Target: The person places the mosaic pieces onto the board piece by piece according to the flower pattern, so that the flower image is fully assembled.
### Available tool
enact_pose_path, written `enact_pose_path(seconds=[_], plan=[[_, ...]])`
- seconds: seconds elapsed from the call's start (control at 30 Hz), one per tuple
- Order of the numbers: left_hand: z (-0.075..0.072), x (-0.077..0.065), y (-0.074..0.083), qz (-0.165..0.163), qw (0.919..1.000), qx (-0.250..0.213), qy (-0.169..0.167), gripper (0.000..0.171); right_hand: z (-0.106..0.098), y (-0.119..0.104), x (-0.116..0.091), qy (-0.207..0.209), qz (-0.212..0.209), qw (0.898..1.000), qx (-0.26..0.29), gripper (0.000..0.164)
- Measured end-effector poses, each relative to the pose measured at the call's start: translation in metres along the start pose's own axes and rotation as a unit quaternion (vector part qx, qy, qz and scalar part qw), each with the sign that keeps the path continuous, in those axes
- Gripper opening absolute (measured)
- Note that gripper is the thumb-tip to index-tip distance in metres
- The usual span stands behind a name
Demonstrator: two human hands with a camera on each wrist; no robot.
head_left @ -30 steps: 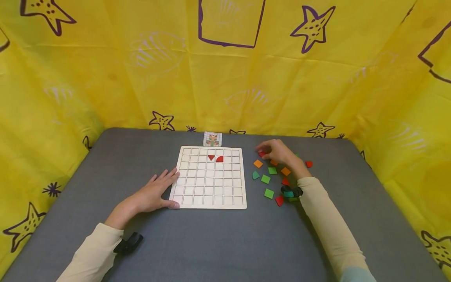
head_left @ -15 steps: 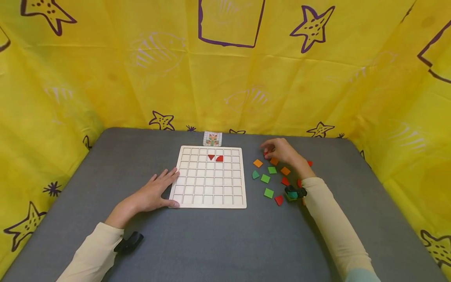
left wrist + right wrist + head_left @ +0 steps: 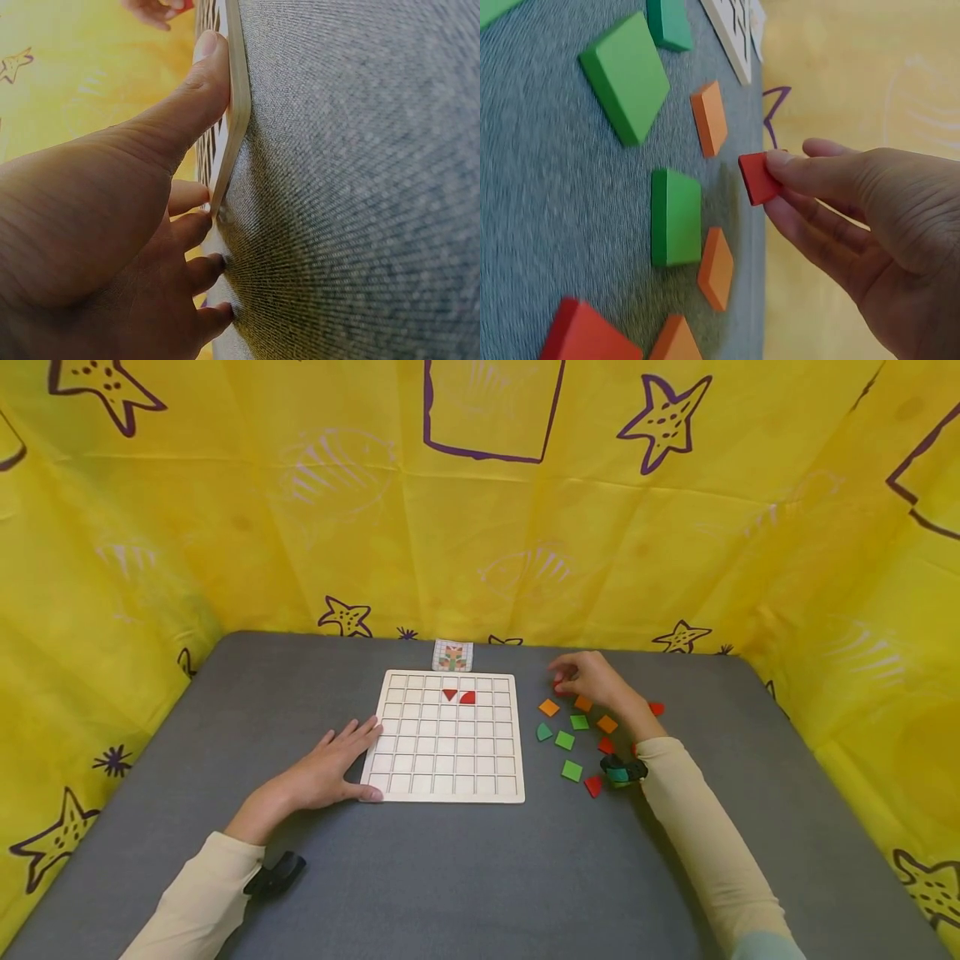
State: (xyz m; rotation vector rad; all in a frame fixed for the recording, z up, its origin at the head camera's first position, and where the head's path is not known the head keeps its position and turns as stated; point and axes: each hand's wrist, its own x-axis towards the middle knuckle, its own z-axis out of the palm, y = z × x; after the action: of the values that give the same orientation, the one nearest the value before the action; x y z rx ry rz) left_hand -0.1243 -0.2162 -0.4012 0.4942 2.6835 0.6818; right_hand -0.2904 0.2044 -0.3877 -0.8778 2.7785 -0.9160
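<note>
My right hand (image 3: 592, 681) pinches a red tile (image 3: 759, 179) between thumb and fingers, beyond the scattered tiles; the right wrist view shows it held off the table. My left hand (image 3: 324, 770) rests at the left edge of a pale wooden grid board (image 3: 454, 767). Its fingers are spread, and the thumb lies on the board's near left corner (image 3: 234, 112). Two red pieces lie in the upper part of the grid: a triangle (image 3: 449, 695) and a quarter-round piece (image 3: 468, 697).
Right of the board lie several loose tiles, among them an orange square (image 3: 549, 707), a green square (image 3: 572, 771), a dark green quarter-round piece (image 3: 543, 732) and a red piece (image 3: 593, 787). A small pattern card (image 3: 453, 656) lies behind the board. Yellow cloth (image 3: 480, 527) hangs behind the grey table.
My right hand has shifted a little right and then back left, with a red tile in its fingers throughout. My left hand and the board have stayed in place.
</note>
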Motion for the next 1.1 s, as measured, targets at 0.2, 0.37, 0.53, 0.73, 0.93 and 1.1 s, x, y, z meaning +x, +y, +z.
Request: enact_pose_path(seconds=[0.2,0.37,0.53,0.73,0.93,1.1], plan=[[0.001,0.000,-0.001,-0.005,1.0000,0.003,0.001,0.106,0.010,-0.008,0.006,0.022,-0.020,0.999,0.012,0.027],[0.002,0.000,-0.002,-0.004,1.0000,0.004,0.002,0.106,0.020,-0.013,0.011,0.039,-0.038,0.998,0.029,0.026],[0.003,0.000,-0.001,0.010,0.9999,0.001,0.005,0.104,0.029,-0.018,0.014,0.047,-0.039,0.997,0.042,0.025],[0.001,0.001,-0.001,0.013,0.9999,-0.005,0.008,0.104,0.040,-0.028,0.021,0.084,-0.061,0.993,0.053,0.022],[0.001,0.001,0.000,0.011,0.9999,-0.001,0.006,0.104,0.049,-0.037,0.031,0.081,-0.070,0.992,0.067,0.020],[0.000,0.000,-0.001,0.009,0.9999,-0.004,0.008,0.104,0.055,-0.046,0.041,0.070,-0.069,0.992,0.075,0.021]])
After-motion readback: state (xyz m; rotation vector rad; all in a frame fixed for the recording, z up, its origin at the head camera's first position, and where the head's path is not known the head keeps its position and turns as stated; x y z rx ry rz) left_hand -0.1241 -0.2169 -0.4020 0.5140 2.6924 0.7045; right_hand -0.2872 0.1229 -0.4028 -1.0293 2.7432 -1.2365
